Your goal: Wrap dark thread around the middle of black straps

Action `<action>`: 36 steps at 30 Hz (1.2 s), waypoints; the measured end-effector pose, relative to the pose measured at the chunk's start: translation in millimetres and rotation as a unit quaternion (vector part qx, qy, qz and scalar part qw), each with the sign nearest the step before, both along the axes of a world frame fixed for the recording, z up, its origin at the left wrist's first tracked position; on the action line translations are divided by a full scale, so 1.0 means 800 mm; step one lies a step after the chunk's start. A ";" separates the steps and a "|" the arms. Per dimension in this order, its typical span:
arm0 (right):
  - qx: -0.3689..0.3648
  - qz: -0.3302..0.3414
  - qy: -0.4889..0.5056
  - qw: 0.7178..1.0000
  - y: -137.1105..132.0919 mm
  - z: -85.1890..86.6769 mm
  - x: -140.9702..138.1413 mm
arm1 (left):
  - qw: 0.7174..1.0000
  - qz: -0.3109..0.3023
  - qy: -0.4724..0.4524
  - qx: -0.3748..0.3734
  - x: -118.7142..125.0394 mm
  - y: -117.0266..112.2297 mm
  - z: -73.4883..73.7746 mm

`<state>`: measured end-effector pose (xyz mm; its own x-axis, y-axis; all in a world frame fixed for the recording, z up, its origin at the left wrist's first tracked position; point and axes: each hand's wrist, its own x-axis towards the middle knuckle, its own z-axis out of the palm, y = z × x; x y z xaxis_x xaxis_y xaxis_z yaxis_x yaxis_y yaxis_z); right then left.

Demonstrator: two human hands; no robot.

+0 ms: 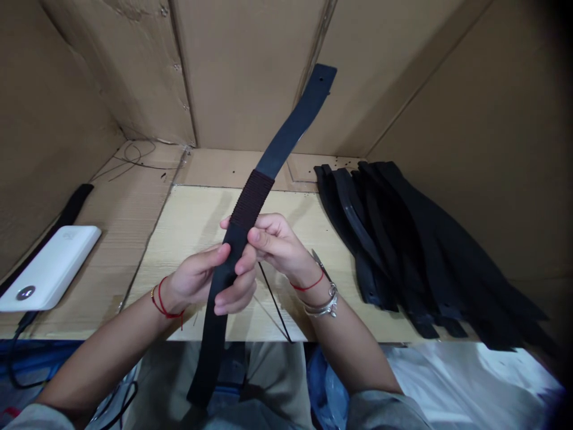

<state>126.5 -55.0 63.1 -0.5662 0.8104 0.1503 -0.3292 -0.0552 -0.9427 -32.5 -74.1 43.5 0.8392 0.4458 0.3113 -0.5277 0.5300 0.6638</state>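
Cardboard-walled surface (179, 227) is carrying everything here. Left hand (194, 280) and right hand (275, 242) are both closing around a black strap (210, 352), gripping it mid-length. Strap's lower end is hanging past the surface edge toward the lap; its upper end is rising tilted away, through a cord-wrapped section (250, 200), to a punched tip (321, 76). Red strings (163, 304) are circling the left wrist, bangles (324, 306) the right. Thin black rod (273, 301) and metal blade (320, 261) are lying just beside the right wrist. Pile of black straps (403, 251) is lying right, white power bank (49, 269) left, cardboard wall (250, 71) behind.
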 end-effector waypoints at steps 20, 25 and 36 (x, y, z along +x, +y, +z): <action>0.046 -0.143 0.033 0.988 0.015 -0.002 -0.006 | 0.915 0.329 0.222 0.078 0.009 0.002 0.005; 0.044 -0.082 0.061 0.994 0.014 -0.002 -0.002 | 0.946 0.285 0.155 0.015 0.010 0.001 0.005; 0.131 -0.185 -0.053 0.973 0.017 0.011 0.010 | 0.932 0.309 0.188 -0.017 0.010 0.000 0.012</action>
<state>134.5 -41.0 71.9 -0.2666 0.9038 0.3347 -0.1802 0.2944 -0.9385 -24.5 -74.4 52.9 0.4662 0.8843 0.0239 -0.4721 0.2258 0.8521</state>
